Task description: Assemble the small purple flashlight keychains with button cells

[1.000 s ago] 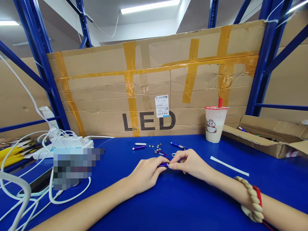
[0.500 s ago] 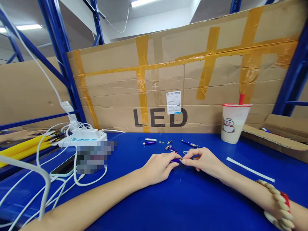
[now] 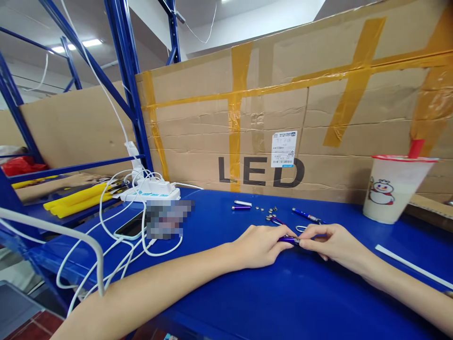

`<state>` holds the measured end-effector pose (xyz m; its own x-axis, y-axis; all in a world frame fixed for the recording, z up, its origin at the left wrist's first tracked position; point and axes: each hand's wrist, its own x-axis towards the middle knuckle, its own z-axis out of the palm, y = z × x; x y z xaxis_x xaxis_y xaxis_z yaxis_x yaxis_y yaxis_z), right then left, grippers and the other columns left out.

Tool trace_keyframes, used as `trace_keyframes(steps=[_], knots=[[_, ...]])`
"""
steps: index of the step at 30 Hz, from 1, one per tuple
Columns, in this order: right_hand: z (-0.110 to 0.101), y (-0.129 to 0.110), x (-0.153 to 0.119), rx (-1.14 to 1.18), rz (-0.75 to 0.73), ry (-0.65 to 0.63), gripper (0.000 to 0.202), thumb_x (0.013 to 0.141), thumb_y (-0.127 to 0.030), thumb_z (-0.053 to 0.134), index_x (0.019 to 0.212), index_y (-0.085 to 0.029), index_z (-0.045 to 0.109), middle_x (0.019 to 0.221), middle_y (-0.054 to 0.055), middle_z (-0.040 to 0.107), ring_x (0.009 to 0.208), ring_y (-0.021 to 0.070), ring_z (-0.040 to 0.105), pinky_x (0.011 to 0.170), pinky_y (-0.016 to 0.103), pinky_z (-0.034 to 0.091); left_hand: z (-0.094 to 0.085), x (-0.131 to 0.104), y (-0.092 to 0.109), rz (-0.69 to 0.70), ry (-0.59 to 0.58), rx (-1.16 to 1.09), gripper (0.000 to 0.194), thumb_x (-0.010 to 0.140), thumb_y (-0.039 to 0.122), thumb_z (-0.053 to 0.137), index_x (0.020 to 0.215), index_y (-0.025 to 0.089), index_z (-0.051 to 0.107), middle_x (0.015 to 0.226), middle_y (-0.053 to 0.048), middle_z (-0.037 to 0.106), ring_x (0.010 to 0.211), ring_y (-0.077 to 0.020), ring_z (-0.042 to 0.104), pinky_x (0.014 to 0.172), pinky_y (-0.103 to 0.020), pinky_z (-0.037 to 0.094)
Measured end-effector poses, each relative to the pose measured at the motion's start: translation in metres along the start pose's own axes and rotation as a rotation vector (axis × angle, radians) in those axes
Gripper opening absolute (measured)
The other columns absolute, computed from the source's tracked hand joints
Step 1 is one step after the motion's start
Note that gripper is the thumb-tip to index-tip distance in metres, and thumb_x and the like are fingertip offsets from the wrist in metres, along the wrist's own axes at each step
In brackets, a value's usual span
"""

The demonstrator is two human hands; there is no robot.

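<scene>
We are seeing the view swinging left since the earlier frames: the cup and the LED box are sliding rightward in the picture, the cardboard tray at far right is dropping out of view, and more of the left shelving is showing, while both hands are staying joined on the same small pen.

Going left to right. Yellow tubes [image 3: 72, 200] are lying on the neighbouring shelf at far left. A white power strip [image 3: 152, 191] is sitting at the table's back left corner, with white cables [image 3: 106, 226] looping off it toward the front edge. A phone [image 3: 132, 227] is lying flat just beside the strip, and a blurred patch is covering something next to it. Behind, the cardboard box [image 3: 318, 118] marked LED is standing upright along the blue table [image 3: 247, 302].

Our left hand [image 3: 260, 245] is resting on the table, fingers curled round the left end of the purple pen light [image 3: 288, 240]. Our right hand [image 3: 334, 242] is pinching the pen's right end with thumb and forefinger, the other fingers folded. The two hands are almost touching.

Just beyond them, button cells [image 3: 266, 209], a spare purple tube [image 3: 241, 207] and a blue pen [image 3: 306, 216] are lying loose. A lidded drink cup [image 3: 391, 189] is standing at far right, a white strip [image 3: 412, 267] lying in front of it.
</scene>
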<state>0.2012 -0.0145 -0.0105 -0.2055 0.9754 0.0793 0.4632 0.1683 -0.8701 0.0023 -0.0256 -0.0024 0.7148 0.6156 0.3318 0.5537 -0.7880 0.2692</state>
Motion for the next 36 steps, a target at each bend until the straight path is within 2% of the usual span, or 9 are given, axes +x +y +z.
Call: trace_keyframes(steps=[9, 20, 26, 32, 36], knots=[[0.003, -0.006, -0.005, 0.047, -0.104, -0.048, 0.034, 0.052, -0.047, 0.071, 0.058, -0.015, 0.063, 0.063, 0.002, 0.055, 0.041, 0.0046, 0.039, 0.038, 0.021, 0.033, -0.001, -0.002, 0.001, 0.007, -0.022, -0.082, 0.016, 0.089, 0.026, 0.04, 0.104, 0.021, 0.044, 0.109, 0.0, 0.059, 0.096, -0.017, 0.058, 0.076, -0.027, 0.045], [0.004, -0.017, -0.017, -0.003, -0.198, 0.026, 0.033, 0.056, -0.045, 0.07, 0.061, -0.013, 0.065, 0.066, 0.003, 0.057, 0.04, 0.0045, 0.042, 0.039, 0.02, 0.032, 0.002, -0.001, 0.0, 0.023, 0.036, -0.11, 0.01, 0.089, 0.026, 0.038, 0.095, 0.02, 0.045, 0.108, -0.001, 0.06, 0.098, -0.0153, 0.057, 0.077, -0.023, 0.044], [0.004, -0.013, -0.016, 0.007, -0.094, -0.004, 0.042, 0.06, -0.053, 0.065, 0.068, -0.012, 0.064, 0.054, 0.001, 0.053, 0.038, 0.0055, 0.039, 0.039, 0.02, 0.028, 0.005, 0.0, 0.0, 0.006, 0.121, -0.104, 0.009, 0.087, 0.024, 0.041, 0.091, 0.02, 0.047, 0.105, -0.001, 0.062, 0.097, -0.0146, 0.058, 0.079, -0.023, 0.045], [0.005, -0.011, -0.013, 0.1, -0.031, -0.044, 0.046, 0.058, -0.057, 0.066, 0.07, -0.012, 0.065, 0.047, -0.002, 0.048, 0.04, 0.0043, 0.035, 0.04, 0.019, 0.024, 0.002, 0.001, 0.001, 0.03, 0.091, -0.094, 0.027, 0.088, 0.024, 0.038, 0.115, 0.025, 0.045, 0.111, 0.001, 0.059, 0.1, -0.0133, 0.056, 0.084, -0.023, 0.043], [0.004, -0.011, -0.012, 0.118, -0.024, -0.038, 0.045, 0.062, -0.057, 0.063, 0.073, -0.013, 0.065, 0.041, -0.004, 0.041, 0.039, 0.0044, 0.033, 0.04, 0.019, 0.022, 0.001, 0.001, 0.003, 0.033, 0.107, -0.061, 0.028, 0.089, 0.025, 0.037, 0.115, 0.025, 0.048, 0.115, 0.002, 0.057, 0.105, -0.0123, 0.054, 0.089, -0.023, 0.041]])
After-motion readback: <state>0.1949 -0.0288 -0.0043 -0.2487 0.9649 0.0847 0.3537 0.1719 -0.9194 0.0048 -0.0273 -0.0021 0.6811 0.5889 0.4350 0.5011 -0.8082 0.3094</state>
